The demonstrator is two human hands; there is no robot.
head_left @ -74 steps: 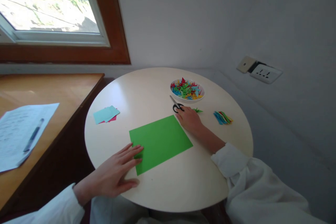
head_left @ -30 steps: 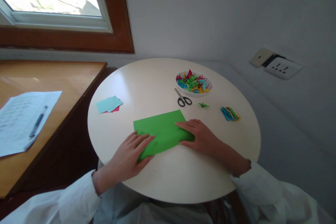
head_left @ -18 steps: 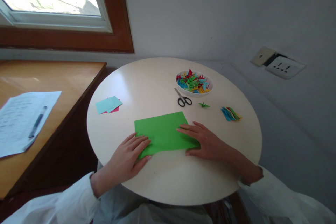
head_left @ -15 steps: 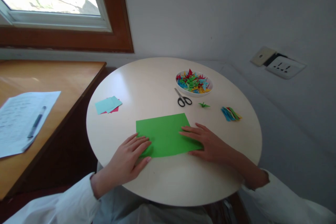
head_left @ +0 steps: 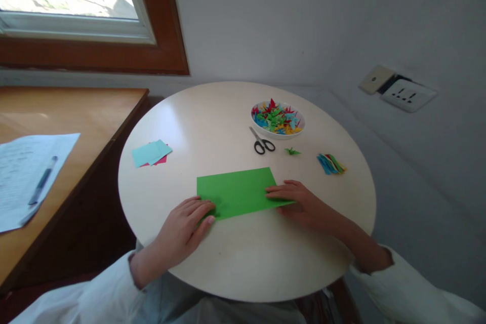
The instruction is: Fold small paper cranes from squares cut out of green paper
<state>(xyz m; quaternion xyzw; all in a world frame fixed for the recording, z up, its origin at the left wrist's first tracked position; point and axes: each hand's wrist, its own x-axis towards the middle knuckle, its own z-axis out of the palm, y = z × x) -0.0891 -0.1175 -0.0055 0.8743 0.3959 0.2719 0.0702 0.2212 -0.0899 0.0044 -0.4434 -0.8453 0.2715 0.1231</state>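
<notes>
A sheet of green paper (head_left: 239, 192) lies at the near middle of the round table, its near right corner raised a little. At its near left corner, the fingers of my left hand (head_left: 184, 230) rest on top and the thumb is at the near edge, gripping it. My right hand (head_left: 304, 205) has the near right corner between fingers above and a thumb partly hidden below. Beyond the sheet are black-handled scissors (head_left: 261, 143) and one small green paper crane (head_left: 292, 151).
A white bowl (head_left: 279, 135) of colourful paper cranes stands at the back of the table (head_left: 243, 263). Light blue and red paper pieces (head_left: 152, 153) lie left, a stack of coloured slips (head_left: 331, 164) right. A wooden desk (head_left: 94, 126) bears written sheets (head_left: 23, 177) and a pen (head_left: 43, 179).
The green sheet's near edge has come up and away from me, so the sheet looks narrower. My right thumb has gone further under the paper. The view has shifted slightly.
</notes>
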